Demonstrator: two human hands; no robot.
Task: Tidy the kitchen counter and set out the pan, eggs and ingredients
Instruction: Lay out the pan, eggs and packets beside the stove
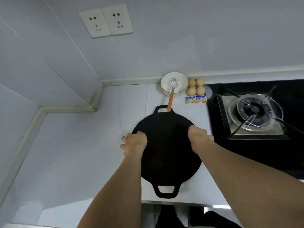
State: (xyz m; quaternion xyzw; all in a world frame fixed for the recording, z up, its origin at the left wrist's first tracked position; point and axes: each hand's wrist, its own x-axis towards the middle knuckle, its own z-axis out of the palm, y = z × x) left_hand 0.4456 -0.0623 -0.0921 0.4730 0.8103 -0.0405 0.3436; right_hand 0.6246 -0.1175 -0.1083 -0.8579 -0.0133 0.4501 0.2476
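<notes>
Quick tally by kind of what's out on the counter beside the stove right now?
Pan: 1
Bowl: 1
Whisk: 1
Eggs: 4
Small packets: 2
Total: 9

We find no text we can read: the two small packets (196,99) just in front of the eggs (196,86) carry a red logo, too blurred to make out.

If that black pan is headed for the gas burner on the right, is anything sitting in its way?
Nothing visible blocks it. The left hand and right hand grip the pan by its side edges. The counter between it and the burner is bare. The bowl, whisk, eggs and butter packets sit farther back.
</notes>
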